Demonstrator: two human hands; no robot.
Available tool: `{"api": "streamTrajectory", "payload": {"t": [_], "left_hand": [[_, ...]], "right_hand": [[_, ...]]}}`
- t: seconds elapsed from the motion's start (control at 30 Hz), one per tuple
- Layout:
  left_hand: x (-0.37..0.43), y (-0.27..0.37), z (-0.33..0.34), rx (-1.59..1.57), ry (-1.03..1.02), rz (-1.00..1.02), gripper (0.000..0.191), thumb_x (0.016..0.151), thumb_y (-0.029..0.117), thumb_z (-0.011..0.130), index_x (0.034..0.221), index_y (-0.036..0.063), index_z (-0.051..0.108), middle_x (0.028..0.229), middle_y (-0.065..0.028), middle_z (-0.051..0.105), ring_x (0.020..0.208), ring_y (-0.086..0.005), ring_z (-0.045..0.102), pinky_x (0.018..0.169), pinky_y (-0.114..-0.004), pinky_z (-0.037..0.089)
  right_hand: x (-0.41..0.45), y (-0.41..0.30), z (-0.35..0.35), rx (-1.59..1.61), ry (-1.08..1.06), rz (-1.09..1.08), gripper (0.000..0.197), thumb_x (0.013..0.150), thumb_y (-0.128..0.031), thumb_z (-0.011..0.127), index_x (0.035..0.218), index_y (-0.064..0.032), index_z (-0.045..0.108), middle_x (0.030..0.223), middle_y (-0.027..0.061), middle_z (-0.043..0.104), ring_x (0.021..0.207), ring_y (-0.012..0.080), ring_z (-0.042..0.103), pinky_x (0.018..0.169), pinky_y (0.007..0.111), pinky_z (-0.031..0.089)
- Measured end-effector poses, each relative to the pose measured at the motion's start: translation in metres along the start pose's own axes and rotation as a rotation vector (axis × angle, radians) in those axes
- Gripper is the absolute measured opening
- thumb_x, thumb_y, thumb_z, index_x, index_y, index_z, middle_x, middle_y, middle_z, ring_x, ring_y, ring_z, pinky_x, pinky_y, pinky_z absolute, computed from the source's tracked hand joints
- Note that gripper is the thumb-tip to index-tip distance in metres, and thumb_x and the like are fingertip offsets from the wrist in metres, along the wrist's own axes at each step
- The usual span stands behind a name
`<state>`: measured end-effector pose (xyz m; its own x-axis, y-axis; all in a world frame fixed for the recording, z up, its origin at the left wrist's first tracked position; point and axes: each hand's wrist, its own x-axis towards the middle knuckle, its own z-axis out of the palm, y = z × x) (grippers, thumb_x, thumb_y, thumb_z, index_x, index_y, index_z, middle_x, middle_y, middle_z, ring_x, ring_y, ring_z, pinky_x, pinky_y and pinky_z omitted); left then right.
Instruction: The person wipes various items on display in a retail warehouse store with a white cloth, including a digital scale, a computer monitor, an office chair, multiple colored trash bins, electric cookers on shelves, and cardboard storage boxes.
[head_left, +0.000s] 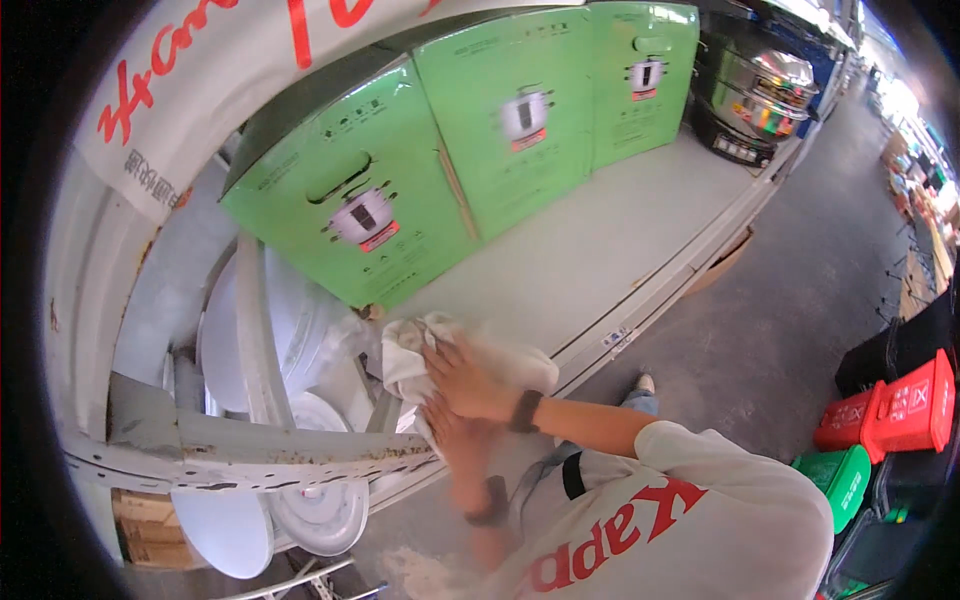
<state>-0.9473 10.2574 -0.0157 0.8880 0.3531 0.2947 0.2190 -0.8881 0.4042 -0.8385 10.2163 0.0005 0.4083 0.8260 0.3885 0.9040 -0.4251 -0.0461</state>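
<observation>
Both hands are together over a crumpled white cloth (409, 360) near the corner of a pale metal shelf (592, 217). My right hand (469, 379) lies on the cloth with its fingers spread, pressing its near side. Just below it, my left hand (454, 439) touches the cloth's lower edge by the shelf's end; it is blurred, and its grip is unclear. Which hand is left or right is judged from the arms. Green cardboard boxes (517, 135) with pictures of a pot stand in a row along the shelf's back.
A steel steamer pot (757, 90) stands at the shelf's far end. A white perforated metal beam (300, 457) and upright are on the left, with white round lids (225, 532) beside them. Red bins (892, 409) and a green bin (836, 480) stand on the floor at right.
</observation>
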Motion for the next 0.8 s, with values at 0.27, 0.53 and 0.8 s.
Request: {"api": "streamTrajectory", "payload": {"t": [0.27,0.53,0.8], "left_hand": [[0.0,-0.01,0.002,0.275,-0.063,-0.074,0.069,0.076,0.033,0.048,0.128,0.0023,0.014,0.131,-0.0224,0.014,0.121,-0.0395,0.011,0.099,-0.043,0.01],[0.027,0.014,0.003,0.299,-0.245,-0.351,0.072,0.076,0.041,0.044,0.129,0.0041,0.013,0.133,-0.0206,0.009,0.121,-0.0419,0.009,0.098,-0.047,0.01],[0.095,0.089,0.045,0.27,-0.345,-0.08,0.067,0.077,0.035,0.042,0.128,0.0024,0.014,0.133,-0.0206,0.011,0.121,-0.0414,0.008,0.099,-0.044,0.01]], "right_hand": [[-0.01,0.006,0.003,0.382,0.092,0.045,0.045,0.072,-0.025,0.047,0.113,-0.0051,0.044,0.125,0.0096,0.035,0.115,0.023,0.031,0.1,0.043,0.008],[-0.008,0.025,0.019,0.384,0.108,0.059,0.043,0.073,-0.025,0.047,0.112,-0.0064,0.045,0.121,0.0075,0.039,0.114,0.0214,0.033,0.1,0.041,0.008],[-0.036,0.132,0.009,0.33,0.213,0.215,0.044,0.072,-0.025,0.048,0.111,-0.0058,0.045,0.119,0.0075,0.041,0.112,0.0209,0.034,0.1,0.04,0.01]]}}
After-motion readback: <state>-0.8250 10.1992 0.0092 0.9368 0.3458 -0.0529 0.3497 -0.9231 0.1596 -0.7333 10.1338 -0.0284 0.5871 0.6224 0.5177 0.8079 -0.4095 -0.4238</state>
